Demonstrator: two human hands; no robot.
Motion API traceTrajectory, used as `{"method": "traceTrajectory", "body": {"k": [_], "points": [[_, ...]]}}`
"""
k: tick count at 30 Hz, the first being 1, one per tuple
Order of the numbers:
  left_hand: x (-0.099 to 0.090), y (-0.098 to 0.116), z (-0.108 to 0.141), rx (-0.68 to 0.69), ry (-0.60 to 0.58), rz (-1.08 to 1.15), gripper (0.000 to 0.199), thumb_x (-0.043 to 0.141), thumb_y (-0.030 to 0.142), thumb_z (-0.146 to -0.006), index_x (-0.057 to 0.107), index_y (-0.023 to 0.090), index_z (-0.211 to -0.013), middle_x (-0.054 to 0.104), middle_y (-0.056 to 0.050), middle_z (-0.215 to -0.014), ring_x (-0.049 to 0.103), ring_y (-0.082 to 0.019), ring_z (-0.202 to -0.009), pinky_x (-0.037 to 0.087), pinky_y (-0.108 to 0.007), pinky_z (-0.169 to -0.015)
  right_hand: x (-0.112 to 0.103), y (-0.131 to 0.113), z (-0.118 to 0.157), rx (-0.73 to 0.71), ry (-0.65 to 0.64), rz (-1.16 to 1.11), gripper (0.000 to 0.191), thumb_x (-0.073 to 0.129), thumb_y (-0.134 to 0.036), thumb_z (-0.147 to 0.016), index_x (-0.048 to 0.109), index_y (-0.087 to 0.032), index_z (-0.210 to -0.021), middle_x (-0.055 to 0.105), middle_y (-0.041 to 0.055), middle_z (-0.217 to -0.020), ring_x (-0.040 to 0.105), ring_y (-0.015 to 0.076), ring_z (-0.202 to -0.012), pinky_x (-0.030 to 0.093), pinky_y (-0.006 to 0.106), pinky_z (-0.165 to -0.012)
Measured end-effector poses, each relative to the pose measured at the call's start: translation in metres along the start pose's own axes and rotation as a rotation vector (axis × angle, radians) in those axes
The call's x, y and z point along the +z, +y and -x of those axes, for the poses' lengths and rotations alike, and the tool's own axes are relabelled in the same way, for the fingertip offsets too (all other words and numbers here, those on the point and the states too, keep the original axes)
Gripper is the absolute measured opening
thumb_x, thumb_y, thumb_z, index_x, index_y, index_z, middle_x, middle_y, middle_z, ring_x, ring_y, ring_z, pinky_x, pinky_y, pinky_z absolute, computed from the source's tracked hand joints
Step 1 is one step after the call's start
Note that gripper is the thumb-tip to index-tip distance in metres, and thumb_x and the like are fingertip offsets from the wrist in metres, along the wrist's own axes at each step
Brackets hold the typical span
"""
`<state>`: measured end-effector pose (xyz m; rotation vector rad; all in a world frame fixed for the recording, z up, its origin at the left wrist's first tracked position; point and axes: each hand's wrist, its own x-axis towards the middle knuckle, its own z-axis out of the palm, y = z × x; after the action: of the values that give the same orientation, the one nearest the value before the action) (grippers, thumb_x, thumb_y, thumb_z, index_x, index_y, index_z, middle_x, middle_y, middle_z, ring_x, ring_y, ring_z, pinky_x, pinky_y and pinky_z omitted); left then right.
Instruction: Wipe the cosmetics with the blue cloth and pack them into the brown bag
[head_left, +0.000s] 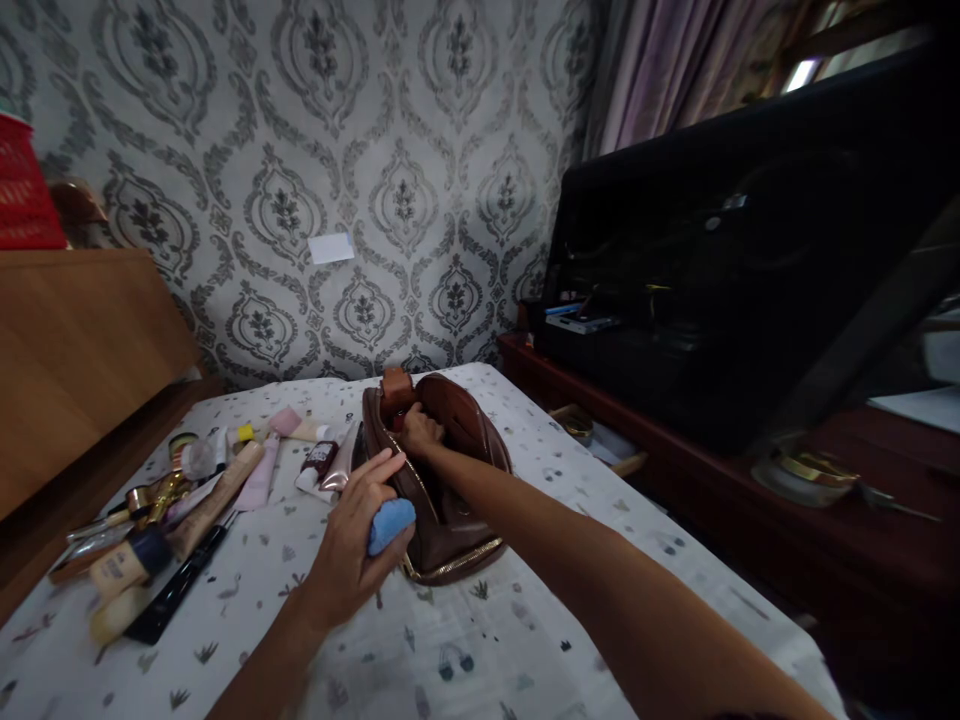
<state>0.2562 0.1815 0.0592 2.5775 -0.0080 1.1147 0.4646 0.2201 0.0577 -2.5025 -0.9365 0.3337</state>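
Note:
A brown zip bag (457,545) lies unzipped on the printed white cloth (300,560). Into its opening reaches my right hand (422,430), its fingers curled low inside; whatever they may grip is hidden. Against the bag's left side rests my left hand (361,530), closed around a soft blue cloth-like pad (391,524), fingertips near the gold zip. Just beyond that hand lie a dark-labelled small container (318,460) and a shiny pinkish tube (343,462).
Cosmetics are heaped at the left: a foundation bottle (124,568), a black-handled brush (180,590), a beige tube (217,498) and several others. A wooden headboard-like panel (90,330) stands left. On the right are a large black screen (712,260) and a dark red desk (885,500).

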Motion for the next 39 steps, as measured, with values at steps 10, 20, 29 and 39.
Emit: {"method": "traceTrajectory", "body": {"k": [10,20,29,39], "points": [[0.0,-0.001,0.001,0.015,-0.012,-0.021,0.014,0.055,0.02,-0.093,0.049,0.022,-0.106,0.051,-0.016,-0.146,0.039,-0.03,-0.142,0.042,-0.049,-0.11,-0.01,0.0,-0.002,0.04,-0.069,0.028,0.036,0.061,-0.035,-0.095,0.058,-0.017,-0.127,0.061,0.0099,-0.126,0.063,0.0234,-0.107,0.055,0.045,-0.09],[-0.002,0.001,-0.001,0.028,-0.016,-0.03,0.014,0.056,0.019,-0.093,0.049,0.022,-0.105,0.053,-0.014,-0.144,0.037,-0.029,-0.144,0.043,-0.046,-0.109,-0.002,0.006,-0.004,0.014,0.012,-0.005,0.061,0.081,-0.038,-0.075,0.059,-0.014,-0.126,0.068,0.0222,-0.123,0.066,0.0293,-0.117,0.051,0.032,-0.088],[0.0,-0.001,-0.001,0.021,-0.022,-0.012,0.015,0.057,0.018,-0.093,0.049,0.022,-0.105,0.052,-0.014,-0.145,0.037,-0.028,-0.143,0.041,-0.045,-0.11,0.001,0.006,-0.005,0.001,0.045,-0.027,0.075,0.08,-0.055,-0.071,0.056,-0.011,-0.127,0.067,0.0247,-0.124,0.062,0.0326,-0.122,0.049,0.037,-0.094],[-0.001,0.0,-0.001,0.029,-0.011,-0.028,0.015,0.055,0.018,-0.092,0.049,0.022,-0.105,0.055,-0.015,-0.142,0.041,-0.03,-0.141,0.043,-0.048,-0.108,0.008,0.009,-0.01,-0.01,0.027,-0.034,0.086,0.076,-0.063,-0.07,0.049,-0.01,-0.131,0.067,0.0263,-0.123,0.062,0.0337,-0.123,0.047,0.042,-0.097]]}}
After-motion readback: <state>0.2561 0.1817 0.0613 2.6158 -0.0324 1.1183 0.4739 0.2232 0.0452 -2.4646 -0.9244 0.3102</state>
